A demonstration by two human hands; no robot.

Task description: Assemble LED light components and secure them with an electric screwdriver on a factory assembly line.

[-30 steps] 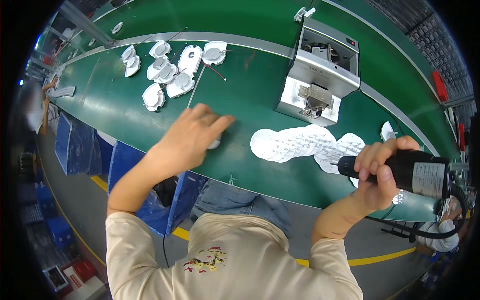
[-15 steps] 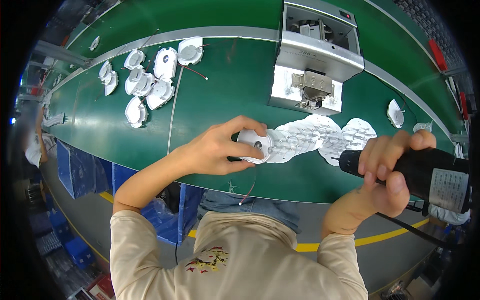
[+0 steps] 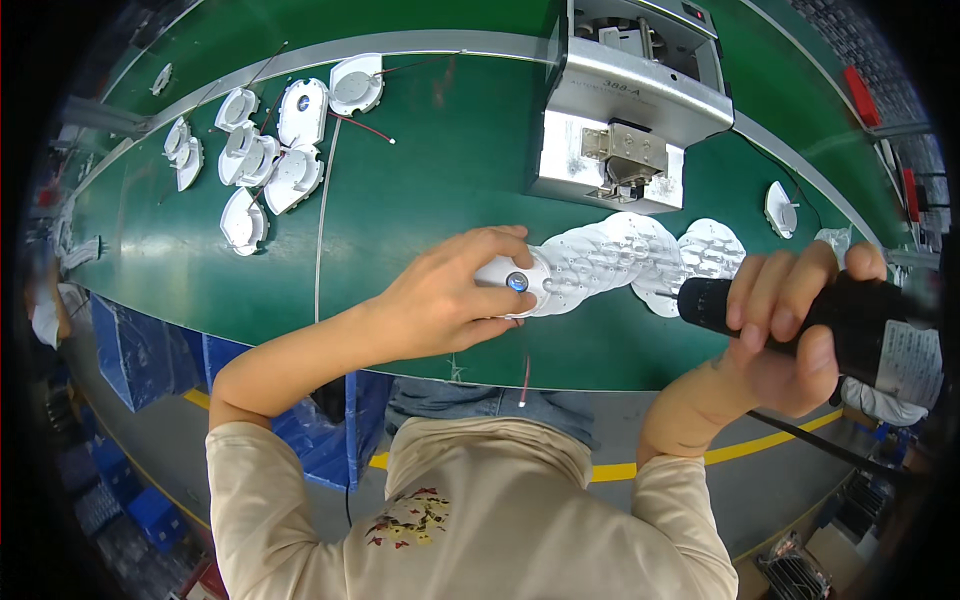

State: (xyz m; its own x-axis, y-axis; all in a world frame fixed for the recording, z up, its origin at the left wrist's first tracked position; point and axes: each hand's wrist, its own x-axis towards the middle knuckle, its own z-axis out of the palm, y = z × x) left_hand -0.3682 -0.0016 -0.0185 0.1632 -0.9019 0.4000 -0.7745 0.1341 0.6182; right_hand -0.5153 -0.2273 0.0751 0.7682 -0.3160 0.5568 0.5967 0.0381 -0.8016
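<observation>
My left hand grips a round white plastic housing at the left end of a row of discs, fingers curled over its sides. A blue round lens shows at its middle, and a thin wire hangs from under it past the table edge. White perforated discs overlap in a row to the right of the housing. Above their right end, my right hand is wrapped round a black electric screwdriver. Its bit points left, apart from the housing.
Several white housings with wires lie at the far left of the green table. A metal machine stands beyond the discs. One white part lies to its right. Blue bins stand below the left table edge.
The view has shifted slightly, moving the table's things up and left. The housing's centre, dark before, now looks blue. Its hanging wire has swung right. Both hands keep their holds.
</observation>
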